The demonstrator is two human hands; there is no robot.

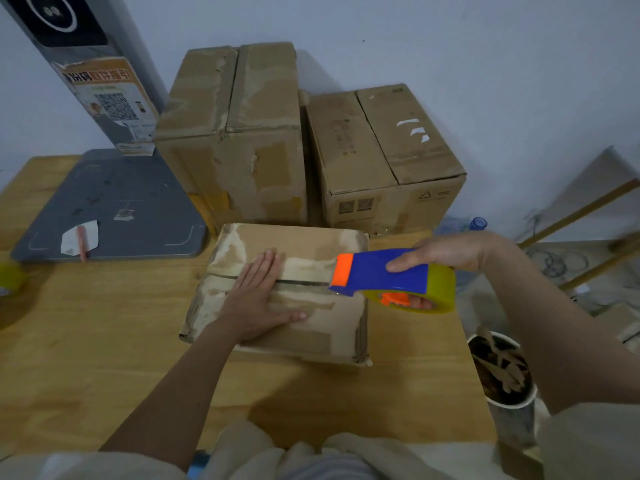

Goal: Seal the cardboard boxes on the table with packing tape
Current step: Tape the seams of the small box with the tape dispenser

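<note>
A flat worn cardboard box (311, 244) lies on the wooden table (86, 341), its two top flaps meeting at a dark seam. My left hand (258, 296) presses flat on the flaps, fingers straight across the seam. My right hand (446, 252) grips a blue and orange tape dispenser (377, 271) loaded with a yellowish tape roll (440, 289); its orange end sits over the seam near the box's right edge. Two taller boxes stand behind: one at the back middle (239, 133), one at the back right (384, 157).
A grey stand base (114, 202) with a leaning post occupies the back left of the table. Another tape roll (10, 278) lies at the left edge. Off the right edge stand a bin of cardboard scraps (502, 372), a plastic bottle (479, 224) and wooden poles.
</note>
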